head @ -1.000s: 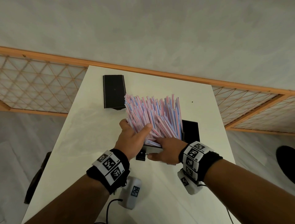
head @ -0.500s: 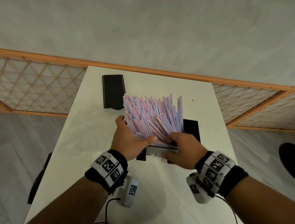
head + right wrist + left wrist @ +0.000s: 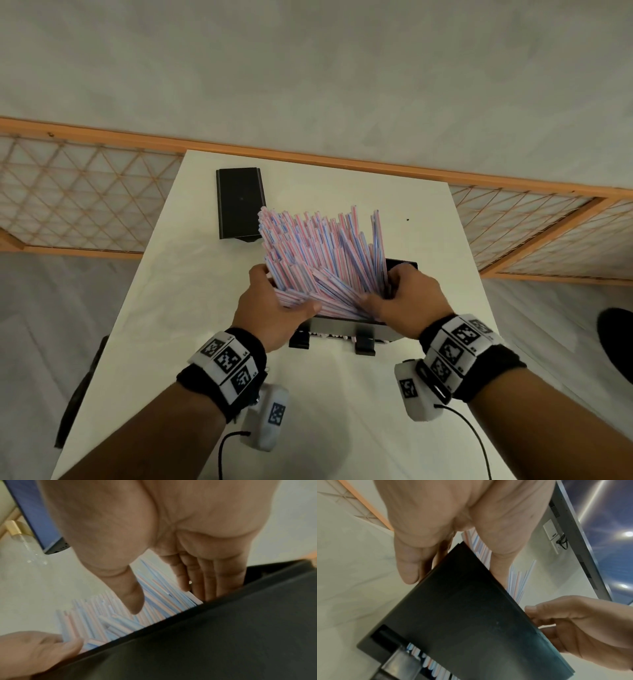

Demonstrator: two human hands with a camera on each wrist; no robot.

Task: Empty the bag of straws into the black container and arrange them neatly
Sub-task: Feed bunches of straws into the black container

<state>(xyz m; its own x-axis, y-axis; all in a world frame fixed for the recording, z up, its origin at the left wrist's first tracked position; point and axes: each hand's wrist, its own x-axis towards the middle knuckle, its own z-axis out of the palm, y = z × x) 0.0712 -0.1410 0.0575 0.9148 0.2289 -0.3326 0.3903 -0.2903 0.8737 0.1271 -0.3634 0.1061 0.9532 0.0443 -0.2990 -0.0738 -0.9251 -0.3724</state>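
Pink, blue and white striped straws (image 3: 322,253) stand fanned out in the black container (image 3: 342,329) at the table's middle. My left hand (image 3: 284,294) grips the bundle's left side, thumb laid across the front. My right hand (image 3: 382,287) grips the right side, its fingers (image 3: 205,580) reaching down inside the container wall (image 3: 223,642) and its thumb on the straws (image 3: 154,601). In the left wrist view the container's dark wall (image 3: 471,622) fills the middle. I see no bag.
A flat black lid (image 3: 239,205) lies at the table's far left. The white table (image 3: 342,411) ends just beyond it at an orange lattice fence (image 3: 85,205). A dark chair (image 3: 82,387) stands off the left edge.
My right hand left the container's front wall and moved up onto the right side of the straws. The bundle now stands squeezed closer between both hands.
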